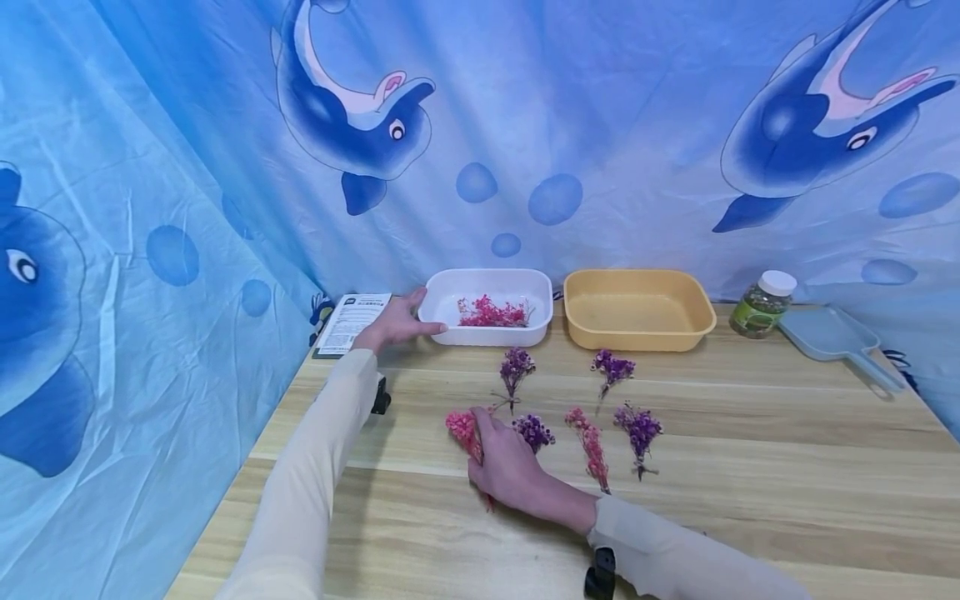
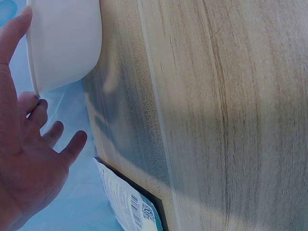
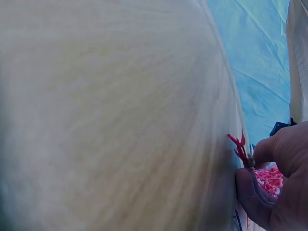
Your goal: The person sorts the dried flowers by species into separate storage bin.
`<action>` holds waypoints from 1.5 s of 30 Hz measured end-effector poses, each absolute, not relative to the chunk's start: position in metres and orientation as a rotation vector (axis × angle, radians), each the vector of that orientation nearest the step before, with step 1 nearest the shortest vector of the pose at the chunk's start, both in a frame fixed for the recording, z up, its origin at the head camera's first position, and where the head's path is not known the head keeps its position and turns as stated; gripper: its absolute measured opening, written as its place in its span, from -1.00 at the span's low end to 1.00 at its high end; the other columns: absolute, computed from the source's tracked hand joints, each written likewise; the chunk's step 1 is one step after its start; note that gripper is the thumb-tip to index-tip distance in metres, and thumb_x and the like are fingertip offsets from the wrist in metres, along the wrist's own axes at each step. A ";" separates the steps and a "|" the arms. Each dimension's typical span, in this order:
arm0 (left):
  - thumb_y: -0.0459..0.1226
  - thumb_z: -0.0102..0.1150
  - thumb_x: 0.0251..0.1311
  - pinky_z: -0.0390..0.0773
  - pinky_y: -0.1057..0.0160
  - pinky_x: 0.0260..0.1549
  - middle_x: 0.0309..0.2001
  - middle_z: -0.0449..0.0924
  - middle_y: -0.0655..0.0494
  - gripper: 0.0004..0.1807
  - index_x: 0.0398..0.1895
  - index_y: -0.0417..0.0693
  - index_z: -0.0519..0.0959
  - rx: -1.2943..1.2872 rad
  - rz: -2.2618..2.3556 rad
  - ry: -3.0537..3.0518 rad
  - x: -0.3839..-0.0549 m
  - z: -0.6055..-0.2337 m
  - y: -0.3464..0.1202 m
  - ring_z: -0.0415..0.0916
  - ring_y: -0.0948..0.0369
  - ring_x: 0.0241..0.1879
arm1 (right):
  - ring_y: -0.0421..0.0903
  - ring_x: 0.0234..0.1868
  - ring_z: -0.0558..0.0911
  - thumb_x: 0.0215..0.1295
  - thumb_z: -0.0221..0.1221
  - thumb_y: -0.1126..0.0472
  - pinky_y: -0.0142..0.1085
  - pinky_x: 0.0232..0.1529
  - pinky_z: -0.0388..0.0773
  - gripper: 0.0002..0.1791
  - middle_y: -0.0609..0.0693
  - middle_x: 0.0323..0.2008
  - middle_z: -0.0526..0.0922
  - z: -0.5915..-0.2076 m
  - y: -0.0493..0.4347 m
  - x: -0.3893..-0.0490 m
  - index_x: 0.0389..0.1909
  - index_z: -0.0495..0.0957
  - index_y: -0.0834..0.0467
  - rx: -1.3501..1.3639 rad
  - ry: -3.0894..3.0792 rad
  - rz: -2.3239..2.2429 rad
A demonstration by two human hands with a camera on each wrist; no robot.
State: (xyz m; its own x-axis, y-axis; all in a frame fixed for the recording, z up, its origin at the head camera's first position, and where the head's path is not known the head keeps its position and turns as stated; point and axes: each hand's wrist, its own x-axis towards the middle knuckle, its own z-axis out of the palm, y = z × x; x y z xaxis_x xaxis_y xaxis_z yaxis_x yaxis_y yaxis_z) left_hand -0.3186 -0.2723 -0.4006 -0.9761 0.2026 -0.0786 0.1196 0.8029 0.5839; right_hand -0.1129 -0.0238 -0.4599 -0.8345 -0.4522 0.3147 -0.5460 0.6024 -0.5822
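My left hand [image 1: 396, 322] holds the left end of a white plastic basin [image 1: 491, 337], thumb along the front rim and a finger at its side edge; the other fingers are spread in the left wrist view. Inside the basin lie pink dried flowers [image 1: 491, 312]. Between thumb and fingers, my right hand [image 1: 510, 467] pinches a small bunch of pink dried flowers [image 1: 462, 429] low over the table; red stem ends [image 3: 240, 149] stick out in the right wrist view. A purple bunch [image 1: 533, 431] is partly hidden behind that hand.
Purple bunches [image 1: 516, 369] [image 1: 613, 368] [image 1: 639, 429] and another pink bunch [image 1: 590, 446] lie on the wooden table [image 1: 750, 467]. A yellow basin [image 1: 637, 340], a jar [image 1: 763, 306] and a grey-blue dustpan [image 1: 832, 335] line the back. A printed packet [image 1: 352, 321] lies behind my left wrist.
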 end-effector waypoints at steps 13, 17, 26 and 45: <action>0.18 0.41 0.05 -0.04 -0.10 0.46 0.59 -0.17 -0.15 0.25 0.60 -0.18 -0.11 0.284 0.889 2.851 -0.321 -0.403 -0.274 -0.17 -0.10 0.53 | -0.19 -0.44 0.56 0.00 0.42 0.41 -0.45 -0.40 0.61 -0.15 0.00 -0.31 0.59 -0.447 -0.019 -0.111 0.36 0.29 0.31 1.004 -2.686 1.110; 0.15 0.40 0.08 -0.06 -0.09 0.46 0.58 -0.17 -0.17 0.23 0.60 -0.20 -0.11 0.303 0.861 2.866 -0.322 -0.402 -0.275 -0.19 -0.10 0.53 | -0.30 -0.55 0.47 0.03 0.42 0.43 -0.53 -0.54 0.52 -0.14 -0.08 -0.39 0.54 -0.439 -0.016 -0.112 0.38 0.27 0.30 1.062 -2.691 1.181; 0.13 0.40 0.09 -0.08 -0.10 0.46 0.58 -0.17 -0.18 0.21 0.59 -0.23 -0.10 0.326 0.836 2.882 -0.323 -0.402 -0.275 -0.19 -0.12 0.53 | -0.36 -0.62 0.51 0.16 0.35 0.46 -0.53 -0.63 0.54 -0.14 0.02 -0.32 0.66 -0.418 -0.001 -0.114 0.45 0.17 0.29 1.213 -2.644 1.393; 0.09 0.42 0.09 -0.07 -0.08 0.46 0.57 -0.13 -0.20 0.20 0.58 -0.24 -0.08 0.318 0.880 2.870 -0.321 -0.400 -0.274 -0.17 -0.11 0.53 | -0.25 -0.47 0.59 0.09 0.37 0.49 -0.42 -0.50 0.64 -0.09 0.04 -0.27 0.62 -0.378 0.042 -0.166 0.45 0.14 0.32 1.337 -2.536 1.322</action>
State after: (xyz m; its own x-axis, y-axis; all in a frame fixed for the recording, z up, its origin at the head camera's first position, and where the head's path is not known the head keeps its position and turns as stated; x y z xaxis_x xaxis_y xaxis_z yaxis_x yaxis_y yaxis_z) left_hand -0.3208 -0.2743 -0.4000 -0.9703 0.2355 -0.0557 0.1638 0.8085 0.5652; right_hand -0.1662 0.0420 -0.3782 -0.6413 -0.6866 0.3426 -0.6739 0.2904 -0.6794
